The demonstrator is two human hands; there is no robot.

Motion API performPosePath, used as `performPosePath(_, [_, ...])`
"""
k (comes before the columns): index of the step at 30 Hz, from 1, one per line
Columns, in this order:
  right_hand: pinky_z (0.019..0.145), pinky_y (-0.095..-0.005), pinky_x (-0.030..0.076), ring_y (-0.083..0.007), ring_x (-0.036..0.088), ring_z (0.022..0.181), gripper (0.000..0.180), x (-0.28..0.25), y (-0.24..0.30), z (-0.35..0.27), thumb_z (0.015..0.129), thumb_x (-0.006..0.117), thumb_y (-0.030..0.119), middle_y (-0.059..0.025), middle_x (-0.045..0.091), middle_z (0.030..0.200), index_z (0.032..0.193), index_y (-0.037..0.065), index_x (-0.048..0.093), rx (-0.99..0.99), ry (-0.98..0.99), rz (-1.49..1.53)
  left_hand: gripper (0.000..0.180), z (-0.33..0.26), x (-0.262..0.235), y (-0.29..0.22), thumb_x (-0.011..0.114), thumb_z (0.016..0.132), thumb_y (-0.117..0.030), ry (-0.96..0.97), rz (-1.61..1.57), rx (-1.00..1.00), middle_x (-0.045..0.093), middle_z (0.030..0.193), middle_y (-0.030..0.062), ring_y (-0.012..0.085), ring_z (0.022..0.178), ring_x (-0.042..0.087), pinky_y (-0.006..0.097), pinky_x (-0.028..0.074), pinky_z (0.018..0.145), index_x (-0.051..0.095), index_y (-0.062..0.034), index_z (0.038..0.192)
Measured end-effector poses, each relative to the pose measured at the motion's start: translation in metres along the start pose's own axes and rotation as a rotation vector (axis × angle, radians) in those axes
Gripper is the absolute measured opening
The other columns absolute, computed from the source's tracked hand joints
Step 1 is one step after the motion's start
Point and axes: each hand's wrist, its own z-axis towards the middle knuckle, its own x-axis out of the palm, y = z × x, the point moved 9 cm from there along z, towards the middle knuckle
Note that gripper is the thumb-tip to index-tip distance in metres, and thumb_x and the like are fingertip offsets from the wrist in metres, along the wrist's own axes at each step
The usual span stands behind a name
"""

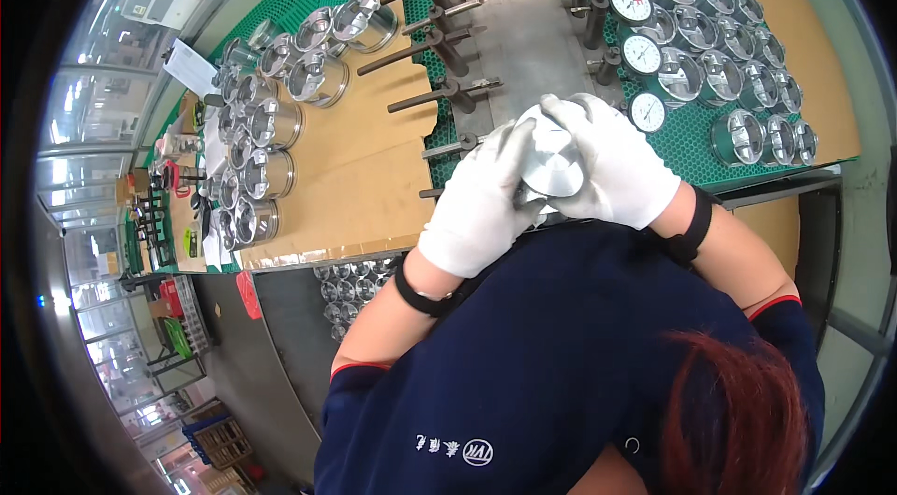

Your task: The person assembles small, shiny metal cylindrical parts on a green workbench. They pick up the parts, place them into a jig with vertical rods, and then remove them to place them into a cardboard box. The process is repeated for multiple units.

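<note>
Between my two white-gloved hands, close to my body, is a shiny metal piston (553, 164) with its round flat face showing. The fingers of my left hand (481, 201) wrap round its left side, and my right hand (617, 163) grips its right side and far edge. Its underside is hidden by the gloves. Just beyond lies a grey metal plate (531, 37) with dark clamp posts along both sides. A dial gauge (647, 111) sits right of my right hand, with several more gauges in a row behind it.
Several pistons (318, 77) stand on a cardboard sheet (360, 154) to the left. More pistons (738, 137) stand in rows on the green mat (738, 176) at the right. Dark rods (411, 104) jut leftward from the clamps. Pistons (350, 289) also show below the table edge.
</note>
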Motion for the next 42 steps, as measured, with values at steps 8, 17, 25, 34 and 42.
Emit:
performPosePath(8, [0.081, -0.0344, 0.057, -0.0273, 0.069, 0.092, 0.087, 0.008, -0.047, -0.049, 0.084, 0.077, 0.009, -0.0175, 0.068, 0.107, 0.154, -0.004, 0.028, 0.214, 0.033, 0.260, 0.101, 0.009, 0.028, 0.022, 0.090, 0.065, -0.023, -0.137, 0.060, 0.005, 0.049, 0.140, 0.0285, 0.0461, 0.125, 0.051, 0.051, 0.045, 0.103, 0.037, -0.0037, 0.149])
performPosePath(17, [0.078, -0.0243, 0.051, -0.0106, 0.060, 0.091, 0.092, 0.056, -0.072, -0.077, 0.091, 0.069, 0.012, -0.0092, 0.066, 0.106, 0.162, -0.001, 0.012, 0.743, 0.204, 0.946, 0.099, 0.032, 0.024, 0.028, 0.091, 0.067, -0.023, -0.245, -0.022, 0.000, 0.049, 0.139, 0.0308, 0.0491, 0.126, 0.051, 0.051, 0.048, 0.103, 0.039, -0.0051, 0.149])
performPosePath(25, [0.076, -0.0240, 0.051, -0.0100, 0.060, 0.088, 0.092, 0.056, -0.075, -0.076, 0.091, 0.069, 0.014, -0.0078, 0.064, 0.103, 0.163, 0.001, 0.013, 0.774, 0.190, 0.954, 0.101, 0.034, 0.028, 0.030, 0.088, 0.070, -0.021, -0.233, 0.010, 0.017, 0.044, 0.144, 0.0318, 0.0497, 0.131, 0.047, 0.052, 0.046, 0.105, 0.033, -0.0076, 0.154])
performPosePath(34, [0.069, -0.0260, 0.056, -0.0117, 0.064, 0.083, 0.094, 0.053, -0.073, -0.072, 0.091, 0.070, 0.015, -0.0092, 0.066, 0.104, 0.163, 0.001, 0.011, 0.778, 0.189, 0.952, 0.099, 0.036, 0.030, 0.029, 0.088, 0.071, -0.022, -0.231, -0.028, -0.003, 0.048, 0.143, 0.0294, 0.0491, 0.135, 0.044, 0.052, 0.044, 0.108, 0.033, -0.0074, 0.153])
performPosePath(42, [0.104, -0.0363, 0.048, -0.0267, 0.060, 0.122, 0.099, 0.022, -0.057, -0.056, 0.084, 0.080, 0.015, -0.0200, 0.058, 0.135, 0.159, -0.004, 0.018, 0.280, 0.066, 0.500, 0.064, 0.034, 0.014, 0.029, 0.079, 0.074, -0.018, -0.161, -0.335, -0.170, 0.060, 0.129, 0.0247, 0.0365, 0.114, 0.064, 0.043, 0.053, 0.096, 0.058, -0.0003, 0.132])
